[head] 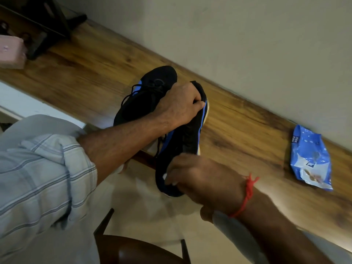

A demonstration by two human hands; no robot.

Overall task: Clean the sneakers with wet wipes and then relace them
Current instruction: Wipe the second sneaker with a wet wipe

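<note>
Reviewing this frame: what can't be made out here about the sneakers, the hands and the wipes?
Head view only:
- Right hand: the white bit at its fingertips is blurred; wipe or not, unclear.
- Held sneaker: lacing hidden by left hand.
- Rear sneaker: heel hidden by the forearm.
- Wipes pack: small print unreadable.

the person wears a pale blue-grey shirt with a loose check of thin darker blue and white lines. its left sleeve (pixel 42 168) is rolled up into a thick bunched cuff well back from the left hand (pixel 181 104), leaving the forearm bare. just behind the right hand (pixel 200 180), a thin red thread (pixel 247 193) circles the wrist, knotted, with short frayed ends sticking up.
</note>
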